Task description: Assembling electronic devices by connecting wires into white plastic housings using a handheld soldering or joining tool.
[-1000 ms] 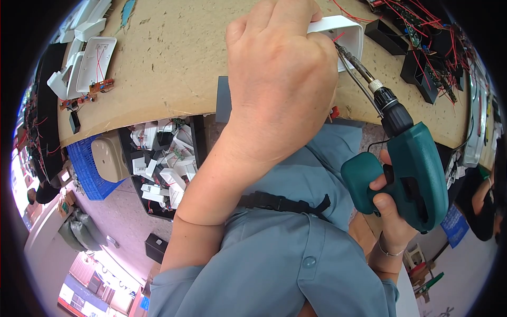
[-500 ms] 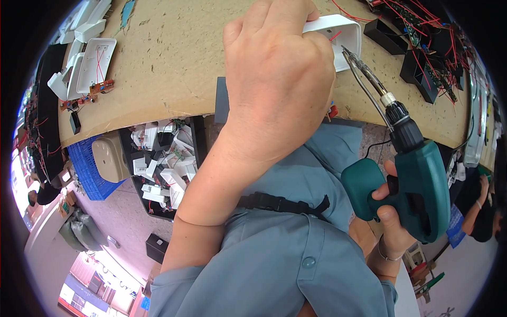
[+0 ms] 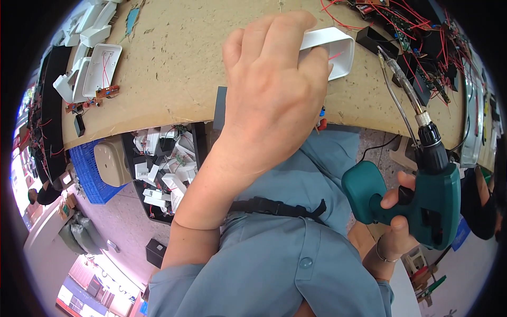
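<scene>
My left hand (image 3: 274, 87) is closed on a white plastic housing (image 3: 342, 57), whose open side shows a red wire inside. The hand's back hides most of the part. Below the wrist, a small red and blue component (image 3: 322, 120) peeks out at the table edge, and a dark grey flat piece (image 3: 220, 108) shows on the other side. My right hand (image 3: 396, 216) grips a green soldering gun (image 3: 437, 206), fingers around its handle and trigger. Its metal tip and thin feed tube point up and left, apart from the housing, over the table's right side.
Black boxes and circuit boards with tangled red wires (image 3: 417, 47) lie at the table's (image 3: 174, 63) far right. White housings (image 3: 101, 68) and a small board lie at the left. Below the edge stand a bin of white parts (image 3: 163, 169), a beige stool (image 3: 110, 162) and a blue crate (image 3: 87, 169).
The soldering gun has moved right, its tip drawn away from the white housing. My left hand and the housing have shifted slightly down and left in view.
</scene>
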### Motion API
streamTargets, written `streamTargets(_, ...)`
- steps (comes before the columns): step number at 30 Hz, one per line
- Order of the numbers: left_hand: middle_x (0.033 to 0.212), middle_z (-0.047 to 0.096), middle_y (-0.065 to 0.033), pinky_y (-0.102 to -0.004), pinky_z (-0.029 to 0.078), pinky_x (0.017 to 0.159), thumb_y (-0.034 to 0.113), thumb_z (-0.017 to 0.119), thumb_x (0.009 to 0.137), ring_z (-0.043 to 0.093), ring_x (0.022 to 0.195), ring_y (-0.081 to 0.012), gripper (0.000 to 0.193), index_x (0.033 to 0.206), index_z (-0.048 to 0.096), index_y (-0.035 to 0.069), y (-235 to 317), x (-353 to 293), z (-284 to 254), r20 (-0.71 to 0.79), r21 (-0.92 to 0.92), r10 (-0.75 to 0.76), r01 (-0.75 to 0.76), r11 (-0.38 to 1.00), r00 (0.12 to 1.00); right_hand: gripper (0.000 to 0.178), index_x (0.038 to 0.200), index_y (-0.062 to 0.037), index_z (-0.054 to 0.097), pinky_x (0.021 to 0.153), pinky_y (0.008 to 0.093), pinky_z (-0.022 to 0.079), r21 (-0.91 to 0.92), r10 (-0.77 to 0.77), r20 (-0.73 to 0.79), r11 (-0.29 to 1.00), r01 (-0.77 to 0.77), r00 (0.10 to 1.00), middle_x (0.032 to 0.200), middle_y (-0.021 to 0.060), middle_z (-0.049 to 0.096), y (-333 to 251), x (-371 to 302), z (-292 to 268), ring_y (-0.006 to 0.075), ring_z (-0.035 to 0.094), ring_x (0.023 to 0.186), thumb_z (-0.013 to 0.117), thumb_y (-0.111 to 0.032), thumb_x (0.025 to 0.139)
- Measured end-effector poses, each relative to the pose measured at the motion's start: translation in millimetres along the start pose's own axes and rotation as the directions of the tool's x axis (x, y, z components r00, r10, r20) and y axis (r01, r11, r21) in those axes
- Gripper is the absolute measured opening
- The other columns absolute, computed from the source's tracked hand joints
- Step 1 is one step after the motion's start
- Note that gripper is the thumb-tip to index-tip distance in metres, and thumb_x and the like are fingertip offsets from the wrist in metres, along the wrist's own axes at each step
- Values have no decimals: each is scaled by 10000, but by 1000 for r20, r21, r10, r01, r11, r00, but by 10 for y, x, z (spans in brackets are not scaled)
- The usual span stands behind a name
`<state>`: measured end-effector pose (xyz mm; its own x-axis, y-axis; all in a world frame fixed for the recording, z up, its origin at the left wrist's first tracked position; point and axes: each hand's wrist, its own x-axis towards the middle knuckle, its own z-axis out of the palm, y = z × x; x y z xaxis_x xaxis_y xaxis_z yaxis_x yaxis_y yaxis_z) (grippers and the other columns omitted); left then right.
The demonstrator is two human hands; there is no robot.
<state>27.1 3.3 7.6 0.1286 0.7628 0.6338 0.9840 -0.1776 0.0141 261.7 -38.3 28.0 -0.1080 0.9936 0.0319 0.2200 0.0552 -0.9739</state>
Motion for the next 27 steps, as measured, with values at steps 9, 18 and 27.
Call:
streamTargets(9, 756, 551, 16, -254, 268, 630, 101, 699, 623, 491, 660, -122, 179, 795, 657, 125, 40, -168, 148, -142, -258, -53, 15, 966, 988, 646, 1052, 50, 512, 588, 236, 461, 160, 77, -61, 985, -66, 995, 950, 163, 592, 39, 23, 8, 141, 582, 641, 797, -289, 582)
streamTargets(18, 755, 557, 42, -261, 258, 645, 114, 720, 603, 472, 652, -113, 205, 795, 650, 130, 2, -220, 200, -187, -350, -103, 31, 936, 977, 687, 1140, 81, 401, 525, 227, 460, 76, 9, -12, 997, -8, 1000, 991, 203, 566, 81, 41, 11, 139, 565, 612, 715, -337, 694)
streamTargets(27, 865, 542, -3, -349, 287, 742, 67, 608, 580, 498, 769, -168, 95, 660, 577, 108, -30, -57, 105, -177, -66, -83, 73, 995, 981, 677, 1073, 95, 476, 532, 222, 448, 43, 21, 80, 999, -24, 997, 987, 168, 577, 94, 26, -74, 131, 556, 616, 745, -359, 651)
